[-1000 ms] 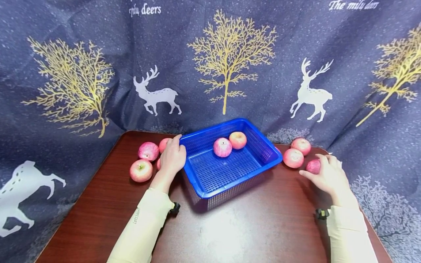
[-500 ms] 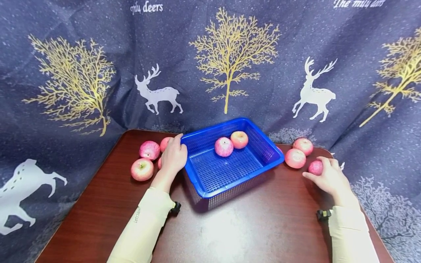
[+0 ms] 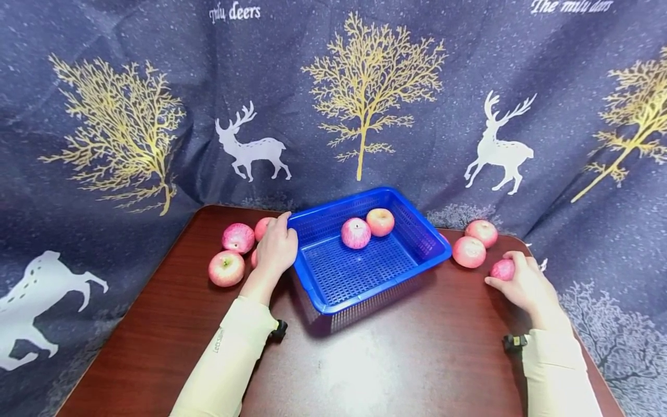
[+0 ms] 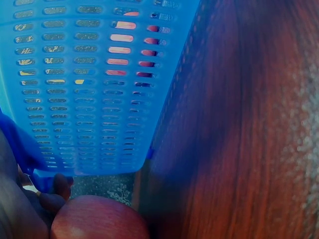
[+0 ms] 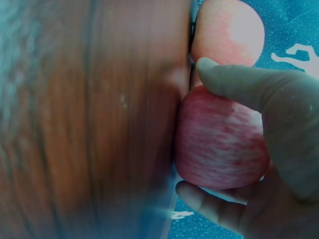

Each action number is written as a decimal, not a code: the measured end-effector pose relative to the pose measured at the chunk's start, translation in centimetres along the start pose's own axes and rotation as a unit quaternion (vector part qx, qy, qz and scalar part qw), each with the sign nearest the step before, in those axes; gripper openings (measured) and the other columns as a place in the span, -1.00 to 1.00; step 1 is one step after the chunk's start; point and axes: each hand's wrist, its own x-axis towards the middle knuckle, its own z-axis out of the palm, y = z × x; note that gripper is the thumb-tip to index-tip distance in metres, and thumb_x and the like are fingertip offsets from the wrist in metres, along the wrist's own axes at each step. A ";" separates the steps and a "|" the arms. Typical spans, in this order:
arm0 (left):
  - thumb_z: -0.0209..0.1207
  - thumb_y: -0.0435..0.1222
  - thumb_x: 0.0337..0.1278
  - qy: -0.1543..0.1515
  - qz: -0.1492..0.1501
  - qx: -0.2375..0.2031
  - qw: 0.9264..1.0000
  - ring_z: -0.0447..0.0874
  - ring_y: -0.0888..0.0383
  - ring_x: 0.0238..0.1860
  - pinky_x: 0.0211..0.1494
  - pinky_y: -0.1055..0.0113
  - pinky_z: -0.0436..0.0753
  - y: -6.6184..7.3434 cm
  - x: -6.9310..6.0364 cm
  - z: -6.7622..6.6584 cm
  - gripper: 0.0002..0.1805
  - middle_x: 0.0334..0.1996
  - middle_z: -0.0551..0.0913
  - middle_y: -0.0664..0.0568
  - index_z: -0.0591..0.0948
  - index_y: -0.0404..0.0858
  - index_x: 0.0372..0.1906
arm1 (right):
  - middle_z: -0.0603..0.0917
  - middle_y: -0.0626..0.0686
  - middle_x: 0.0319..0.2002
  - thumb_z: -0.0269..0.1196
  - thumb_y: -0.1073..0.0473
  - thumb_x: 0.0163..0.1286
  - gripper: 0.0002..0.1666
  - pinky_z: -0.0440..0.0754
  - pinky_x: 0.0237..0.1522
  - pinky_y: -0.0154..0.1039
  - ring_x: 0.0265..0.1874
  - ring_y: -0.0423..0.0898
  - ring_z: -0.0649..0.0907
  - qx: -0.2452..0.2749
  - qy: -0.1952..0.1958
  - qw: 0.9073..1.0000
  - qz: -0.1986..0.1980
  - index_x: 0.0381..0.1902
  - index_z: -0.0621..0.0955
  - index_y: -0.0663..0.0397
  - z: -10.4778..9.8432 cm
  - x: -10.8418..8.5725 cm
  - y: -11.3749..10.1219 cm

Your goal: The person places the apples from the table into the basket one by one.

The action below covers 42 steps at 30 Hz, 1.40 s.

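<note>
In the head view a blue plastic basket (image 3: 375, 289) sits turned at an angle on the table, with a striped red apple (image 3: 356, 233) and a paler apple (image 3: 380, 222) inside. My left hand (image 3: 277, 246) grips its left rim; in the left wrist view fingertips (image 4: 62, 186) curl round the rim, just above an apple (image 4: 99, 219). Over on the right, my right hand (image 3: 528, 286) holds a red apple (image 3: 502, 270). The right wrist view shows thumb and fingers on opposite sides of that apple (image 5: 222, 139), which looks to be resting on the table.
Several apples lie left of the basket, including a yellowish-red one (image 3: 226, 269) and a dark pink one (image 3: 238, 238); my left hand partly hides others. Two apples (image 3: 469, 252) (image 3: 482, 233) sit right of the basket. A patterned dark cloth (image 3: 312, 116) hangs behind the brown table (image 3: 417, 359).
My right hand and the apple it holds have shifted slightly right and toward me, away from the two neighbouring apples. My left hand and the basket have stayed in place.
</note>
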 end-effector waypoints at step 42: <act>-0.06 -0.20 0.60 -0.001 0.001 -0.001 1.000 0.59 -0.33 0.38 0.35 -0.31 0.57 0.0 0.0 0.0 -0.37 0.39 0.57 -0.32 0.45 -0.21 0.65 | 0.51 0.49 0.33 0.52 -0.08 0.41 -0.06 0.47 0.12 0.60 0.23 0.54 0.56 0.043 0.130 0.991 -0.002 0.55 0.44 0.26 -4.0 0.8 -9.2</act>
